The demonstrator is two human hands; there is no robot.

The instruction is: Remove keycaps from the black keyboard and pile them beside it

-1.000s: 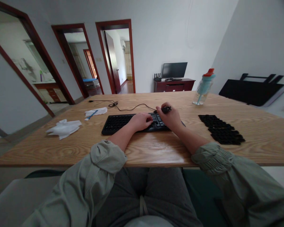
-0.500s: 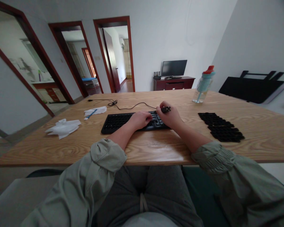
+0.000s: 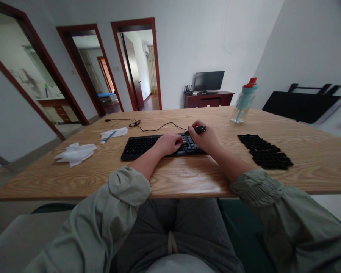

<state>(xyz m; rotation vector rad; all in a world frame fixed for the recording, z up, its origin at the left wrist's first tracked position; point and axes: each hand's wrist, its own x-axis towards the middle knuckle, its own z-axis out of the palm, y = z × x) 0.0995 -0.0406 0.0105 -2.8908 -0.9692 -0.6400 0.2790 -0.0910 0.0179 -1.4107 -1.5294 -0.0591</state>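
A black keyboard (image 3: 139,147) lies on the wooden table in front of me. Its left part looks like bare sockets, without keycaps, while some keys remain at the right end. Over its middle-right part rests my left hand (image 3: 169,144), fingers curled down and closed; what they pinch, if anything, is hidden. My right hand (image 3: 205,138) is wrapped round a black-handled tool (image 3: 200,129) at the keyboard's right end. The tool's thick end sticks out above the hand, and its tip is hard to make out.
Black keycaps (image 3: 265,151) lie in rows on the right of the table (image 3: 184,178). A water bottle (image 3: 243,101) stands behind them. On the left are crumpled tissue (image 3: 76,153), a folded tissue (image 3: 119,132) and a thin blue stick (image 3: 110,135). The keyboard cable (image 3: 156,129) runs behind.
The view has shifted very slightly. My right hand and its tool have tilted a little to the right; my left hand stays in place on the keyboard.
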